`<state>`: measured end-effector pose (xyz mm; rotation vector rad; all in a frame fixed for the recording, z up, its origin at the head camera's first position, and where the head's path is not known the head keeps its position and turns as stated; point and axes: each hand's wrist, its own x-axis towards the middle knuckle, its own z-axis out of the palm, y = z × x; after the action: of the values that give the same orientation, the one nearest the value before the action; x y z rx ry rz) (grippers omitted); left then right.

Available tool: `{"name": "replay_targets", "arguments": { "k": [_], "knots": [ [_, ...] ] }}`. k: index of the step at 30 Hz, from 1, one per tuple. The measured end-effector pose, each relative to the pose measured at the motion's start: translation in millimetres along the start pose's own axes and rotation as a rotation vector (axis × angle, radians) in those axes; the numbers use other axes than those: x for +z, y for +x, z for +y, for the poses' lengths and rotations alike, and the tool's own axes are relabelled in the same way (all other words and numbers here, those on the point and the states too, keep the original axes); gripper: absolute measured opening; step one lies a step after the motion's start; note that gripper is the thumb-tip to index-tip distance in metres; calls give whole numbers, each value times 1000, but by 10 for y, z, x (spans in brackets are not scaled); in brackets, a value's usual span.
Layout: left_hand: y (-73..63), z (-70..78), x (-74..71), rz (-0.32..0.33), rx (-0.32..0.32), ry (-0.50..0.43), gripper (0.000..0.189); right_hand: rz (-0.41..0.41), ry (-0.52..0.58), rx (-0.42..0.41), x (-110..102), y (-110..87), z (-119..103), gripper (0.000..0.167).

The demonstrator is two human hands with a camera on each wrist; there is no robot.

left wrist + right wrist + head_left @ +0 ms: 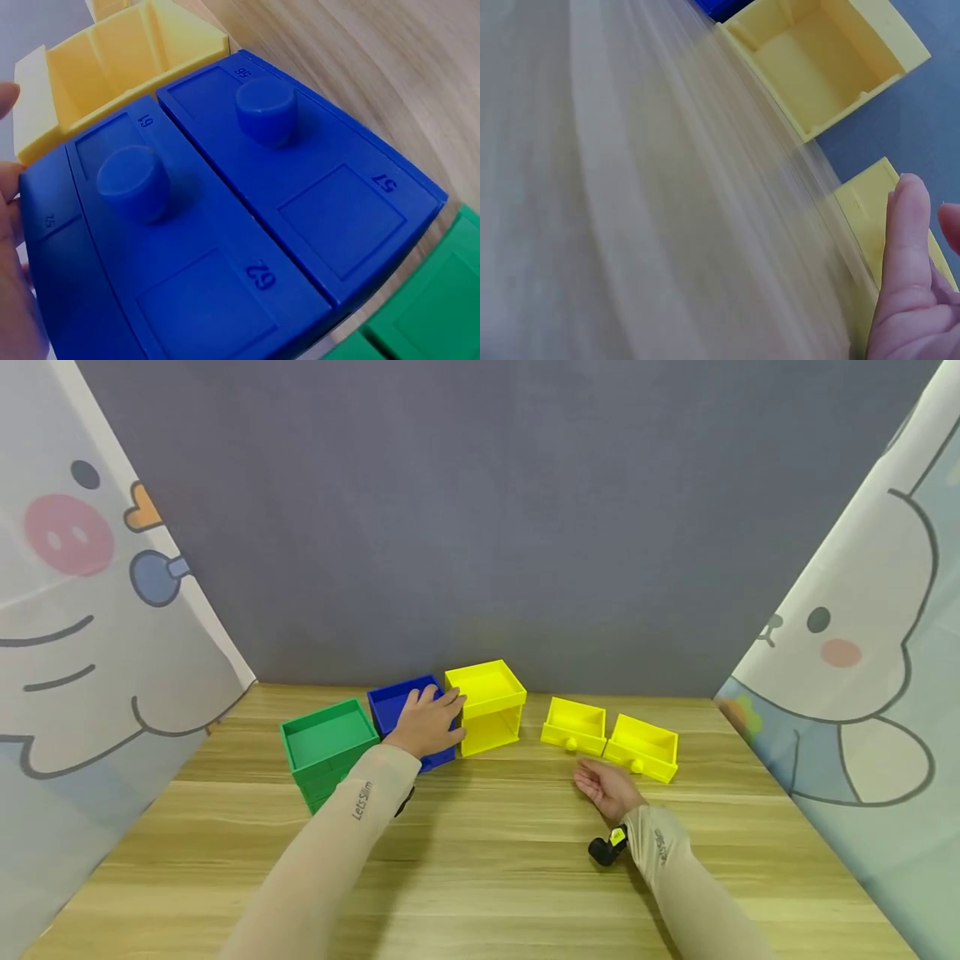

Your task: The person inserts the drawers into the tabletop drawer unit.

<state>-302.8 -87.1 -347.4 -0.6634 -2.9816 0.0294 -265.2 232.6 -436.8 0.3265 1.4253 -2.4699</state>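
Observation:
My left hand (427, 724) lies over the blue drawer box (393, 704), its fingers spread and fingertips right at the left side of the yellow cabinet (487, 693). That cabinet has a tray-like top and a hollow front with no drawers in it. In the left wrist view the blue box shows drawer fronts with round knobs (135, 182) and embossed numbers. My right hand (609, 789) is low over the table, fingers loosely bent, holding nothing. Just beyond it sit two loose yellow drawers, the left one (576, 720) and the right one (647, 745), knobs facing me.
A green drawer box (330, 739) stands left of the blue one, partly behind my left sleeve. The wooden table (510, 860) ends at a grey back wall (525, 527). Cartoon-printed panels (862, 610) border both sides.

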Motion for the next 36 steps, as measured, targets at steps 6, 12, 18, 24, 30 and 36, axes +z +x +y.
{"name": "replay_targets", "arguments": {
  "k": [6,12,18,24,30,36],
  "knots": [
    [33,1,-1,22,-6,-8,53,45,-23,-19,95,118,11,20],
    [35,-3,12,17,-15,-39,56,130,-38,-27,157,247,-7,17],
    [36,27,12,4,-24,-40,57,177,-64,16,213,319,4,14],
    [69,67,-32,23,-41,-11,51,192,-38,8,295,344,-7,18],
    [76,105,-92,22,-35,22,47,174,-20,29,372,347,-12,24],
    [55,84,-107,3,-48,26,48,172,-18,38,393,338,-23,22]
  ]
}}
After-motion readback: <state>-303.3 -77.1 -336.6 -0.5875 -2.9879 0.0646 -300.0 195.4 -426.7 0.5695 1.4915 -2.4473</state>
